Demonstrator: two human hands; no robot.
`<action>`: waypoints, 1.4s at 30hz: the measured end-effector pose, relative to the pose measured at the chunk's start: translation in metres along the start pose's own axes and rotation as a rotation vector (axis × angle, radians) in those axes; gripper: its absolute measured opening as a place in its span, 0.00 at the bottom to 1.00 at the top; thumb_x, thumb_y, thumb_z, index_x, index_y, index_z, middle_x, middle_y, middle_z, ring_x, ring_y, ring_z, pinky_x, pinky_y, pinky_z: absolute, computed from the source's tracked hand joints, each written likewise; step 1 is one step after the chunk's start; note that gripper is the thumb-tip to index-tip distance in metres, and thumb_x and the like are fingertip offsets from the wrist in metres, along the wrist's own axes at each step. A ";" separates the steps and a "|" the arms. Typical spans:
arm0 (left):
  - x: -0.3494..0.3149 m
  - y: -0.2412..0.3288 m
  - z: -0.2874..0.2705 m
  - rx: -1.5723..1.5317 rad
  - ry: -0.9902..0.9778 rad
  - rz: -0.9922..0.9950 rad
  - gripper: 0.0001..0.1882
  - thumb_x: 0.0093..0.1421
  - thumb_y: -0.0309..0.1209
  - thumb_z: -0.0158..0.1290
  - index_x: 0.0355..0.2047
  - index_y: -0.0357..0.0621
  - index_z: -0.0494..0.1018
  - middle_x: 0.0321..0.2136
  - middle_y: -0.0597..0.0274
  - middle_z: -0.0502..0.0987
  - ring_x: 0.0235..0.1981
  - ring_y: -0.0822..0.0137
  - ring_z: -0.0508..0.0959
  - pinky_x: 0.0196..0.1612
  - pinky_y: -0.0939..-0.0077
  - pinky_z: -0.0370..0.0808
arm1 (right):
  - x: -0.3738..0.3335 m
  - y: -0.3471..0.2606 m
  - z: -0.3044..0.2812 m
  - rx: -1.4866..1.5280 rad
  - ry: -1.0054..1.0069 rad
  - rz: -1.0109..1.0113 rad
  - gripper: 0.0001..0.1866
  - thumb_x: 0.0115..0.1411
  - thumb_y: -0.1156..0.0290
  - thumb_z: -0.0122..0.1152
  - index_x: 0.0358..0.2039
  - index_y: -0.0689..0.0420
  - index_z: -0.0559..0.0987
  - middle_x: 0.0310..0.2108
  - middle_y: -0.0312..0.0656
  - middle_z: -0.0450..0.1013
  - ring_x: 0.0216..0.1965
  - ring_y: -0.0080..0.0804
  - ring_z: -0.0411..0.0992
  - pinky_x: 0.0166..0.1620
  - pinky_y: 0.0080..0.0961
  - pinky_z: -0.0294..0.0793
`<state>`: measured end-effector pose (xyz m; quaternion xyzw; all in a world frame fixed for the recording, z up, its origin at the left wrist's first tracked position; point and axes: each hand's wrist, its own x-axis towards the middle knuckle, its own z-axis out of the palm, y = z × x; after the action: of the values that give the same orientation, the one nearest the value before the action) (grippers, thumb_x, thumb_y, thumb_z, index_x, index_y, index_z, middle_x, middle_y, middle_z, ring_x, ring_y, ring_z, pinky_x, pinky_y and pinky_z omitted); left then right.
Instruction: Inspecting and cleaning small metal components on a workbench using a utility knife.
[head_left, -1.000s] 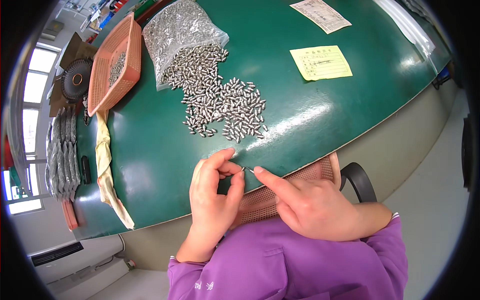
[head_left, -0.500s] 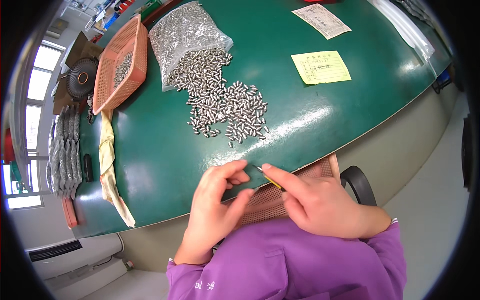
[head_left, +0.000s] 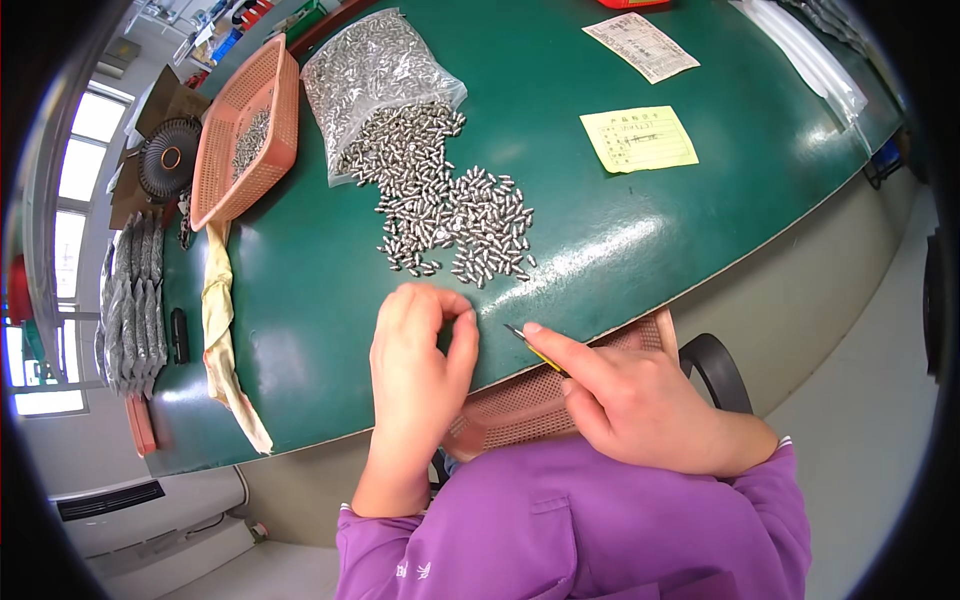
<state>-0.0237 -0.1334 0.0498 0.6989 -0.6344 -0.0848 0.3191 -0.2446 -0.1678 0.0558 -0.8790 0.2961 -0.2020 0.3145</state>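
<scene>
My right hand (head_left: 645,400) is closed around a slim tool with a yellow handle (head_left: 545,360) and a dark pointed tip, its index finger stretched along it. The tip points up and left over the table's near edge. Left of it, my left hand (head_left: 415,365) has its fingers curled, with thumb and index close together; whatever is between them is hidden. Just beyond that hand lies a spread pile of small, shiny, bullet-shaped metal parts (head_left: 480,220). They spill from the mouth of a clear plastic bag (head_left: 375,75) filled with more of them.
A pink perforated basket (head_left: 285,120) holding metal parts stands at the left, near a twisted cream cloth (head_left: 217,300). Filled bags (head_left: 132,300) and a black fan (head_left: 168,158) are farther left. Yellow (head_left: 640,140) and white paper slips (head_left: 640,47) lie right. Another pink basket (head_left: 510,412) sits below the table edge.
My left hand has moved away from the tool, up and left toward the pile, and its thumb and index have come together. My right hand with the tool stays nearly in place.
</scene>
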 end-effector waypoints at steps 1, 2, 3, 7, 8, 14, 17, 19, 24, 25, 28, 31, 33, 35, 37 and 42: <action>-0.002 -0.002 -0.002 -0.002 -0.040 0.086 0.07 0.54 0.19 0.59 0.31 0.39 0.72 0.30 0.56 0.74 0.31 0.54 0.75 0.37 0.63 0.74 | 0.000 0.001 0.000 -0.002 0.000 0.002 0.31 0.60 0.74 0.58 0.66 0.56 0.68 0.25 0.45 0.76 0.23 0.41 0.78 0.28 0.37 0.77; -0.005 0.000 -0.004 0.000 -0.037 0.085 0.07 0.54 0.19 0.59 0.31 0.39 0.72 0.30 0.56 0.74 0.31 0.54 0.75 0.37 0.63 0.74 | 0.000 0.002 0.002 0.015 0.015 -0.003 0.31 0.60 0.74 0.58 0.66 0.56 0.68 0.25 0.45 0.76 0.23 0.40 0.78 0.28 0.37 0.77; -0.009 0.003 -0.005 -0.073 -0.027 0.047 0.07 0.54 0.19 0.59 0.31 0.39 0.71 0.30 0.56 0.75 0.31 0.55 0.75 0.37 0.64 0.74 | 0.000 0.003 0.002 0.032 0.031 -0.008 0.31 0.60 0.74 0.58 0.66 0.56 0.68 0.25 0.45 0.76 0.23 0.40 0.78 0.28 0.37 0.77; -0.016 0.002 -0.007 -0.259 0.009 -0.002 0.08 0.57 0.16 0.56 0.37 0.38 0.75 0.32 0.58 0.77 0.32 0.62 0.77 0.36 0.70 0.75 | 0.002 0.004 0.002 -0.017 0.084 -0.038 0.31 0.60 0.74 0.58 0.66 0.56 0.68 0.25 0.44 0.76 0.23 0.40 0.77 0.28 0.37 0.77; -0.016 0.002 -0.008 -0.259 0.037 0.032 0.09 0.58 0.16 0.56 0.39 0.37 0.76 0.33 0.58 0.78 0.33 0.64 0.77 0.37 0.72 0.76 | 0.002 0.004 0.002 -0.014 0.089 -0.038 0.31 0.60 0.74 0.58 0.66 0.56 0.68 0.26 0.44 0.76 0.24 0.40 0.77 0.28 0.37 0.77; -0.023 0.002 -0.001 -0.314 0.055 0.048 0.09 0.54 0.16 0.62 0.35 0.39 0.79 0.35 0.58 0.81 0.35 0.62 0.81 0.39 0.71 0.77 | -0.001 0.002 0.003 -0.010 0.042 -0.005 0.32 0.60 0.75 0.57 0.67 0.56 0.66 0.27 0.45 0.76 0.25 0.41 0.78 0.29 0.38 0.77; -0.021 0.002 0.004 -0.255 0.057 0.133 0.11 0.50 0.16 0.64 0.33 0.42 0.79 0.34 0.61 0.81 0.35 0.58 0.80 0.41 0.67 0.77 | -0.003 -0.001 0.004 -0.018 0.013 0.012 0.33 0.61 0.74 0.57 0.68 0.55 0.64 0.30 0.46 0.77 0.26 0.42 0.78 0.28 0.38 0.78; -0.020 0.001 0.004 -0.100 0.071 0.201 0.11 0.48 0.18 0.65 0.32 0.42 0.79 0.34 0.62 0.79 0.38 0.58 0.77 0.42 0.66 0.74 | -0.004 0.000 0.008 -0.020 0.005 0.015 0.33 0.61 0.74 0.58 0.68 0.55 0.64 0.32 0.46 0.77 0.26 0.43 0.78 0.27 0.38 0.78; -0.024 0.003 0.000 -0.052 0.058 0.119 0.11 0.48 0.18 0.65 0.32 0.42 0.78 0.36 0.60 0.76 0.40 0.57 0.74 0.42 0.66 0.72 | -0.002 -0.006 0.007 0.060 -0.091 0.070 0.34 0.60 0.78 0.57 0.69 0.53 0.65 0.35 0.47 0.77 0.33 0.44 0.77 0.36 0.37 0.79; -0.024 0.003 0.000 -0.046 0.048 0.120 0.11 0.48 0.18 0.65 0.31 0.42 0.78 0.37 0.59 0.75 0.40 0.57 0.74 0.42 0.66 0.72 | -0.002 -0.005 0.009 0.062 -0.091 0.072 0.34 0.60 0.78 0.57 0.69 0.53 0.65 0.35 0.47 0.77 0.33 0.44 0.77 0.36 0.37 0.79; -0.024 0.004 0.000 -0.060 0.037 0.099 0.10 0.48 0.18 0.64 0.30 0.42 0.77 0.36 0.59 0.75 0.40 0.57 0.73 0.42 0.66 0.71 | -0.004 0.000 0.014 0.007 -0.009 -0.037 0.35 0.61 0.73 0.59 0.69 0.56 0.63 0.30 0.45 0.73 0.23 0.43 0.76 0.25 0.37 0.77; -0.024 0.004 -0.002 -0.066 0.019 0.072 0.10 0.48 0.19 0.65 0.30 0.43 0.77 0.35 0.59 0.75 0.39 0.57 0.73 0.41 0.66 0.71 | -0.002 -0.002 0.015 0.044 -0.022 -0.039 0.34 0.61 0.73 0.58 0.69 0.58 0.64 0.29 0.45 0.73 0.22 0.43 0.76 0.25 0.38 0.77; -0.023 0.002 -0.004 -0.069 0.008 0.073 0.10 0.48 0.19 0.65 0.29 0.43 0.77 0.35 0.59 0.74 0.39 0.57 0.73 0.41 0.66 0.71 | -0.001 -0.004 0.015 0.052 -0.040 -0.029 0.33 0.62 0.73 0.57 0.68 0.58 0.64 0.28 0.45 0.74 0.22 0.44 0.76 0.25 0.39 0.77; -0.023 0.001 -0.004 -0.072 -0.002 0.074 0.10 0.48 0.19 0.65 0.29 0.43 0.77 0.34 0.59 0.74 0.39 0.57 0.73 0.41 0.66 0.72 | 0.000 -0.005 0.014 0.056 -0.053 -0.020 0.33 0.62 0.73 0.57 0.68 0.58 0.64 0.27 0.46 0.74 0.22 0.45 0.76 0.25 0.40 0.77; -0.023 0.000 -0.003 -0.082 0.003 0.078 0.09 0.47 0.19 0.66 0.27 0.42 0.77 0.33 0.60 0.74 0.38 0.58 0.74 0.40 0.66 0.72 | 0.000 -0.005 0.016 0.059 -0.066 -0.011 0.33 0.62 0.72 0.57 0.68 0.58 0.64 0.27 0.46 0.74 0.22 0.46 0.76 0.24 0.40 0.77; -0.022 -0.001 -0.003 -0.100 -0.001 0.067 0.09 0.47 0.19 0.66 0.26 0.42 0.76 0.32 0.60 0.75 0.37 0.58 0.74 0.39 0.66 0.72 | 0.001 -0.005 0.019 0.085 -0.071 -0.014 0.33 0.62 0.72 0.57 0.68 0.60 0.63 0.27 0.47 0.74 0.21 0.46 0.76 0.23 0.42 0.77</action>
<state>-0.0251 -0.1120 0.0457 0.6605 -0.6525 -0.1063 0.3560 -0.2315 -0.1575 0.0458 -0.8735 0.2701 -0.1853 0.3603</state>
